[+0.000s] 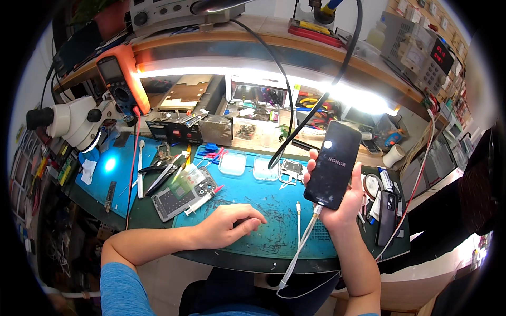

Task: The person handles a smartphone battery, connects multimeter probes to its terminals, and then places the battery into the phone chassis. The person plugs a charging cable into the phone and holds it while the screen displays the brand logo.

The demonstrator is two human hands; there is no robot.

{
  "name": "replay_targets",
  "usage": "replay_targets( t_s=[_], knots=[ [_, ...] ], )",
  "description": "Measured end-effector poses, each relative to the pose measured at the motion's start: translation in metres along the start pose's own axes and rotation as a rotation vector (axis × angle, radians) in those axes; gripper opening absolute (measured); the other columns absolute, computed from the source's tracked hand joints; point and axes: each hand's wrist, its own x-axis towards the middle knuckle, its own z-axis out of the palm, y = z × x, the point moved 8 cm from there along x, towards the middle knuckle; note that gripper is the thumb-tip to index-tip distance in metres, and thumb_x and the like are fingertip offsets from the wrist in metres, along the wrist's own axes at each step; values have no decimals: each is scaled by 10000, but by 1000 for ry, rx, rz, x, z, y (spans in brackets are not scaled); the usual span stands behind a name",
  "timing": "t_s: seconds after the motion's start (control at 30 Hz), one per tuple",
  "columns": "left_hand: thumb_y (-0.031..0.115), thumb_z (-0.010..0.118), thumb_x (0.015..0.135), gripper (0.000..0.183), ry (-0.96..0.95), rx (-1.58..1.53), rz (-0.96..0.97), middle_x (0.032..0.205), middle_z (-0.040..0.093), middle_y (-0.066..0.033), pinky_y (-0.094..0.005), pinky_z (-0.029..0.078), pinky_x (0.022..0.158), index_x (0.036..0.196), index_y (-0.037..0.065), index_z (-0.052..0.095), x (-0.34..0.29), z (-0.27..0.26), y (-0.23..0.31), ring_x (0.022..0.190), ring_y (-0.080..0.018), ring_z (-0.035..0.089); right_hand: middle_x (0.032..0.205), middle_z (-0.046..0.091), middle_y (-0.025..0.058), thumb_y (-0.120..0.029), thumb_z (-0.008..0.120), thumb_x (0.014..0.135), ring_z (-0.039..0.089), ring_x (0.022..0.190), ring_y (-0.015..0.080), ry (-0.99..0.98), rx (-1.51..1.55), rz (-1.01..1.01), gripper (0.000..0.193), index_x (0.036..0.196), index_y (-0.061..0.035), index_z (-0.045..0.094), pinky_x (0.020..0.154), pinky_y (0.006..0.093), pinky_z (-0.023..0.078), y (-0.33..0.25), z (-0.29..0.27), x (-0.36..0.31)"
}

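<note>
My right hand (pixel 345 211) is wrapped round a black smartphone (pixel 334 171), held up above the right side of the blue mat. Its screen is dark apart from pale lettering and a bright reflection. A white charging cable (pixel 302 243) runs from the phone's lower edge down past the bench edge. Resting on the mat's front part, my left hand (pixel 229 225) is loosely curled, with nothing visible in it. Beyond it lies a grey phone back housing (pixel 171 206), with a syringe (pixel 202 203) across its corner.
A blue work mat (pixel 253 200) covers the bench. Two clear plastic boxes (pixel 233 164) and a metal phone frame (pixel 291 173) lie behind my hands. A microscope (pixel 71 122) and an orange multimeter (pixel 118 84) stand left. Another black phone (pixel 387 217) lies right. A black flexible arm (pixel 321 100) hangs overhead.
</note>
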Motion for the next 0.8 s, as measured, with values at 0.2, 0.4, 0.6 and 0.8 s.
replay_targets(
  t_s=[0.2, 0.4, 0.6, 0.8],
  knots=[
    [123, 578, 1066, 190, 4, -5, -62, 882, 709, -62, -304, 542, 726, 1135, 12, 715, 1, -1, 0, 794, -148, 691, 1481, 521, 240, -664, 360, 1062, 621, 1209, 335, 18, -42, 51, 832, 1530, 24, 385, 1022, 503, 533, 9, -6, -1],
    [126, 574, 1068, 191, -11, 17, -78, 873, 707, -56, -311, 536, 745, 1127, 10, 713, 2, 0, 0, 800, -153, 685, 1505, 508, 262, -698, 315, 1054, 624, 1240, 344, -8, -49, 135, 889, 1544, 42, 374, 1049, 513, 520, 25, -2, -5],
    [124, 582, 1070, 184, -16, 20, -66, 903, 690, -74, -298, 543, 703, 1144, 13, 708, 2, 0, -1, 780, -149, 682, 1530, 486, 272, -699, 303, 1054, 627, 1251, 349, -21, -83, 140, 897, 1557, 40, 370, 1053, 523, 524, 27, -3, -5],
    [114, 583, 1066, 181, -16, 30, -64, 889, 690, -77, -296, 534, 690, 1134, 3, 708, 2, 0, 1, 770, -146, 677, 1535, 483, 275, -685, 298, 1062, 617, 1271, 352, -57, -68, 147, 878, 1565, 31, 369, 1072, 522, 516, 28, -2, -5]
  ],
)
